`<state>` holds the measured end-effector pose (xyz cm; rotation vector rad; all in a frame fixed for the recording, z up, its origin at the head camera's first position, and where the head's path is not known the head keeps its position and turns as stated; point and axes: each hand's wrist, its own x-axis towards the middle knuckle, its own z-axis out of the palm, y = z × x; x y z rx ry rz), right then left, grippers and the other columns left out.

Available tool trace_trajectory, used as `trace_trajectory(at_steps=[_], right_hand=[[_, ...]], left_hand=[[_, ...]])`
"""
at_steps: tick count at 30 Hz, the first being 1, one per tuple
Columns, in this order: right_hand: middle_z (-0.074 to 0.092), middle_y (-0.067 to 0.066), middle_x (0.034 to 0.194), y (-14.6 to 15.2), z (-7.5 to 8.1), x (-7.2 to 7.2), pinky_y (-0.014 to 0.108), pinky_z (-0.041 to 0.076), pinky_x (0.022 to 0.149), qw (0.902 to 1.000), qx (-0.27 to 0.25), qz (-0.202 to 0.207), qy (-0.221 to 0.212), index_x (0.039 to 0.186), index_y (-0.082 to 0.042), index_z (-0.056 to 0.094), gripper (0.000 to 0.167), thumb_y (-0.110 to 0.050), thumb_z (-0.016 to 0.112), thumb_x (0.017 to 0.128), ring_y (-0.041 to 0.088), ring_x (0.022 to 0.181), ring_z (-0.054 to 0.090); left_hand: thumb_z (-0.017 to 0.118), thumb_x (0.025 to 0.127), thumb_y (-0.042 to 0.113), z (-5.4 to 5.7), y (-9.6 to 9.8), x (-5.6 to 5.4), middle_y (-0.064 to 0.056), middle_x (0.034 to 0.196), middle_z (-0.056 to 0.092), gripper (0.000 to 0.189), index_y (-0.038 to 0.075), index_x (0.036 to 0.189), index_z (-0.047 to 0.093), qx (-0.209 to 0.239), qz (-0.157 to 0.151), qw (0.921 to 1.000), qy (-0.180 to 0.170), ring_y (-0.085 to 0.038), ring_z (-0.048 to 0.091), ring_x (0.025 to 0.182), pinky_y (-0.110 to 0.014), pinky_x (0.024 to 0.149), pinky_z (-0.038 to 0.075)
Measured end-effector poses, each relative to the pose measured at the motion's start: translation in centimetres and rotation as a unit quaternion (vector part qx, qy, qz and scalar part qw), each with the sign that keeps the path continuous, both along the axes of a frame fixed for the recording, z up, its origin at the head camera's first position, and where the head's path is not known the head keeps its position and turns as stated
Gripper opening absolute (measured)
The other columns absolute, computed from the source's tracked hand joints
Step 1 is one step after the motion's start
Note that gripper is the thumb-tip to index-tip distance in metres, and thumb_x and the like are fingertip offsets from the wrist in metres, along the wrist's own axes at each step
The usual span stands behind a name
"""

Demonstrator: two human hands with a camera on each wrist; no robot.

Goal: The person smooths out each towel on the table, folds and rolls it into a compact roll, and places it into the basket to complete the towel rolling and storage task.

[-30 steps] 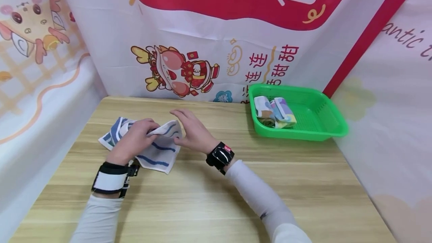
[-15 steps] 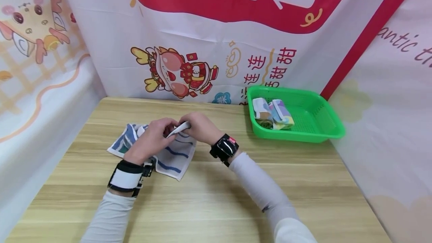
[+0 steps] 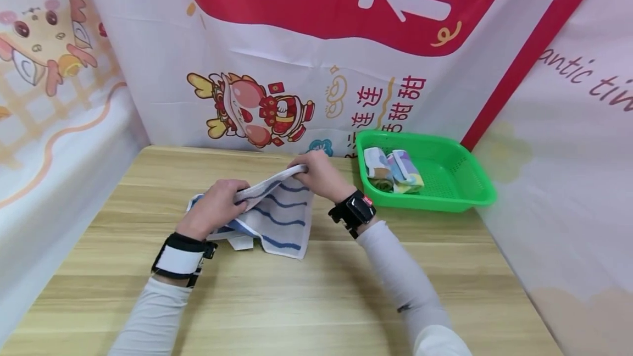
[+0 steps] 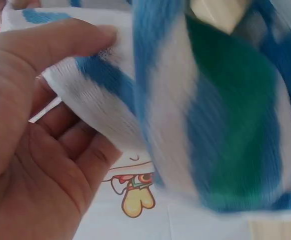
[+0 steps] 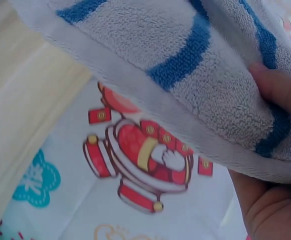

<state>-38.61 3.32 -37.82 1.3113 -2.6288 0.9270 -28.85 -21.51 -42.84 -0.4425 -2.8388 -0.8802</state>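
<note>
striped towel [image 3: 279, 218] is over the left-centre of the counter [image 3: 296, 301], top edge up between both hands, rest draping down toward the wood. can't tell if the near corner touches. left hand [image 3: 214, 210] pinches the cloth at the left end of that edge, thumb on one face, fingers behind. right hand [image 3: 323, 174] does the same at the far right end, thumb over the front in the right wrist view.

handling, my read: light, limp, soft terry pile, so good friction and nothing to break. won't hold a shape by itself; sags and creases between grips. best hold is the hemmed border, near the corners, thumb against fingers. watch the bunched blue and green part by the left hand, could fold under. small white tag [image 3: 240, 243] pokes out below it.

surface: pale wood-grain, looks smooth and flat, cloth should slide easily. green basket [image 3: 420, 200] at the back right, well apart from the towel, with two rolled cloths side by side at its left end: one white and brown [image 3: 378, 165], one pastel [image 3: 405, 170].

room: printed fabric sheets [image 3: 148, 70] behind and at both sides, cartoon figures, red panel. lighting bright, even.
</note>
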Motion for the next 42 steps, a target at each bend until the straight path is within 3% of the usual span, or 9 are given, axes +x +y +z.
trace_trajectory(at_steps=[6, 13, 20, 24, 28, 30, 33, 35, 42], right_hand=[[0.077, 0.007, 0.094, 2.3, 1.3, -0.6, 0.029, 0.055, 0.072, 0.9991, -0.026, -0.020, 0.026, 0.101, -0.004, 0.080, 0.012, -0.002, 0.072, 0.092, 0.013, 0.078, 0.067], [0.076, 0.007, 0.091, 4.2, 1.1, -1.0, 0.028, 0.053, 0.068, 0.9970, -0.041, -0.048, 0.046, 0.099, -0.002, 0.080, 0.011, -0.002, 0.072, 0.091, 0.014, 0.071, 0.062], [0.073, 0.006, 0.082, 5.4, 0.7, -1.4, 0.026, 0.039, 0.056, 0.9908, -0.073, -0.093, 0.065, 0.097, -0.003, 0.080, 0.014, 0.000, 0.068, 0.091, 0.014, 0.056, 0.048], [0.071, 0.006, 0.079, 5.8, 0.7, -1.7, 0.026, 0.033, 0.052, 0.9870, -0.088, -0.109, 0.078, 0.095, -0.003, 0.079, 0.016, 0.002, 0.064, 0.090, 0.013, 0.048, 0.037], [0.071, 0.006, 0.080, 6.3, 0.8, -2.2, 0.026, 0.036, 0.054, 0.9853, -0.096, -0.114, 0.082, 0.094, -0.003, 0.078, 0.015, 0.002, 0.065, 0.089, 0.014, 0.052, 0.044], [0.070, 0.006, 0.079, 6.8, 1.0, -2.6, 0.026, 0.037, 0.055, 0.9845, -0.096, -0.120, 0.085, 0.094, -0.003, 0.079, 0.016, 0.003, 0.065, 0.088, 0.015, 0.055, 0.048], [0.070, 0.007, 0.078, 7.6, 1.3, -3.0, 0.027, 0.038, 0.054, 0.9819, -0.097, -0.136, 0.089, 0.093, -0.003, 0.079, 0.017, 0.003, 0.064, 0.088, 0.017, 0.056, 0.050], [0.072, 0.008, 0.079, 8.2, 1.5, -3.3, 0.028, 0.039, 0.054, 0.9784, -0.103, -0.152, 0.094, 0.093, -0.003, 0.079, 0.017, 0.003, 0.065, 0.088, 0.018, 0.057, 0.053], [0.076, 0.011, 0.088, 9.5, 2.0, -3.9, 0.027, 0.044, 0.058, 0.9669, -0.131, -0.189, 0.111, 0.096, -0.002, 0.079, 0.014, 0.000, 0.067, 0.089, 0.020, 0.065, 0.061]], left_hand=[[0.070, 0.091, 0.000, -0.1, -0.8, -0.5, -0.013, 0.096, 0.072, 0.017, -0.002, 0.107, 0.072, -0.018, 0.018, 0.9996, 0.008, -0.023, 0.062, 0.081, -0.046, 0.075, 0.055], [0.069, 0.092, 0.000, -0.8, -2.6, -0.5, -0.017, 0.102, 0.073, 0.015, -0.002, 0.106, 0.072, 0.006, 0.029, 0.9996, -0.003, -0.029, 0.066, 0.091, -0.054, 0.086, 0.055], [0.069, 0.087, -0.005, -1.5, -3.1, -0.3, -0.015, 0.096, 0.068, 0.017, -0.002, 0.103, 0.071, 0.013, 0.042, 0.9991, -0.002, -0.028, 0.060, 0.087, -0.046, 0.077, 0.052], [0.068, 0.085, -0.003, -3.0, -3.5, -0.9, -0.016, 0.095, 0.060, 0.010, 0.000, 0.094, 0.064, 0.013, 0.052, 0.9985, -0.005, -0.031, 0.055, 0.089, -0.046, 0.078, 0.049], [0.062, 0.090, -0.002, -5.0, -4.3, -1.4, -0.017, 0.097, 0.059, 0.007, 0.000, 0.095, 0.058, 0.042, 0.062, 0.9969, -0.024, -0.029, 0.055, 0.087, -0.040, 0.072, 0.049], [0.058, 0.092, -0.003, -5.2, -4.5, -1.7, -0.018, 0.096, 0.060, 0.007, -0.001, 0.098, 0.055, 0.061, 0.069, 0.9955, -0.023, -0.027, 0.056, 0.083, -0.035, 0.067, 0.048], [0.056, 0.091, -0.006, -4.4, -4.6, -2.1, -0.022, 0.097, 0.061, 0.012, -0.004, 0.103, 0.054, 0.087, 0.092, 0.9918, 0.014, -0.031, 0.058, 0.082, -0.036, 0.066, 0.050], [0.055, 0.089, -0.010, -3.4, -4.5, -2.5, -0.024, 0.097, 0.061, 0.016, -0.006, 0.105, 0.055, 0.100, 0.113, 0.9865, 0.062, -0.035, 0.060, 0.085, -0.042, 0.069, 0.053], [0.053, 0.086, -0.018, -0.2, -4.1, -2.9, -0.025, 0.104, 0.062, 0.023, -0.008, 0.105, 0.063, 0.112, 0.168, 0.9554, 0.215, -0.040, 0.062, 0.097, -0.054, 0.083, 0.053]])
